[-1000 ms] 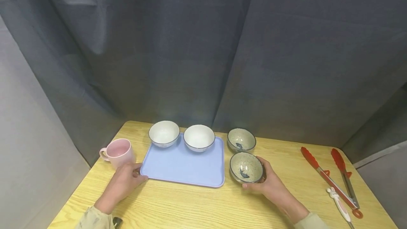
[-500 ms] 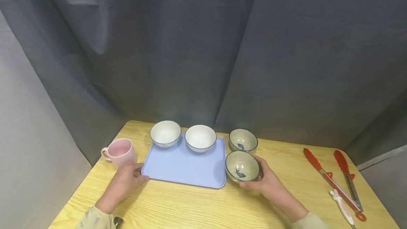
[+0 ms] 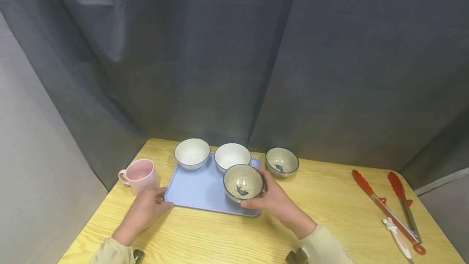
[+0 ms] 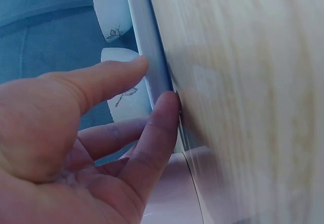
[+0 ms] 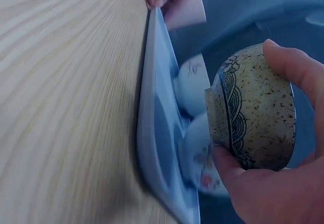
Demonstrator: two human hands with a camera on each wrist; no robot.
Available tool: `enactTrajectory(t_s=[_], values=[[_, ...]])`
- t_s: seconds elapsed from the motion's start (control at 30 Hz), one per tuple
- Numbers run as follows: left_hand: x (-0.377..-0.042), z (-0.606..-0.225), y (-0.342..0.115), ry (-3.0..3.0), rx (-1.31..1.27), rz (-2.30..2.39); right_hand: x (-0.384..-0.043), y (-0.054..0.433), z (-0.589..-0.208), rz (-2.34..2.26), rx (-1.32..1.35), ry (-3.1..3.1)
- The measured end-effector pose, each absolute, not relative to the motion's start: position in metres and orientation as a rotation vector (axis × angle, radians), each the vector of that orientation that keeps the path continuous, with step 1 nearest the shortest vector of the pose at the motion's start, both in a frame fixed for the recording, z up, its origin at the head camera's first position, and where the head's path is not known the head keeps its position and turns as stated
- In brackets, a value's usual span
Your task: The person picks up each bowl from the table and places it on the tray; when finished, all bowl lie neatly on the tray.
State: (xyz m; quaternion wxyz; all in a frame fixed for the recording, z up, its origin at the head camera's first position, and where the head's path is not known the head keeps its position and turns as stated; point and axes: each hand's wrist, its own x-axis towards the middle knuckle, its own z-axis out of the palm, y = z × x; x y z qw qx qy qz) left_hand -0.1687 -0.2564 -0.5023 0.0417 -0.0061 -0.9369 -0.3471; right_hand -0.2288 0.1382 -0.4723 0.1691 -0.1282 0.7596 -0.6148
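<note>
My right hand [image 3: 279, 203] grips a speckled beige bowl [image 3: 243, 183] with a dark rim and a fish drawn inside. In the right wrist view this bowl [image 5: 258, 107] hangs above the right part of the blue tray [image 3: 194, 188], apart from it. My left hand [image 3: 145, 209] pinches the tray's front left corner between thumb [image 4: 126, 74] and fingers. Two white bowls stand at the tray's back, a left one [image 3: 192, 153] and a right one [image 3: 231, 155]; the held bowl partly covers the right one in the head view.
A second speckled bowl [image 3: 282, 161] stands to the right of the tray. A pink mug [image 3: 141, 175] is just behind my left hand. Red-tipped tongs [image 3: 406, 211] and a white rabbit-topped utensil [image 3: 397, 237] lie at the right. A dark curtain [image 3: 205, 60] hangs behind the table.
My right hand has carried the speckled bowl leftward from beside the tray to over its right part. The left hand stays at the tray's corner.
</note>
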Motion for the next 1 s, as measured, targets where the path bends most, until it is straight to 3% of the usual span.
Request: enactTrajectory(t_s=[0.53, 1.0], values=[[-0.17, -0.501, -0.257, -2.866, -0.016, -1.057, -0.247, 0.047, -0.475, -1.727, -0.472, 2.125], [-0.171, -0.508, -0.262, -2.831, -0.075, -1.049, -0.247, -0.002, -0.497, -1.707, -0.544, 2.09]])
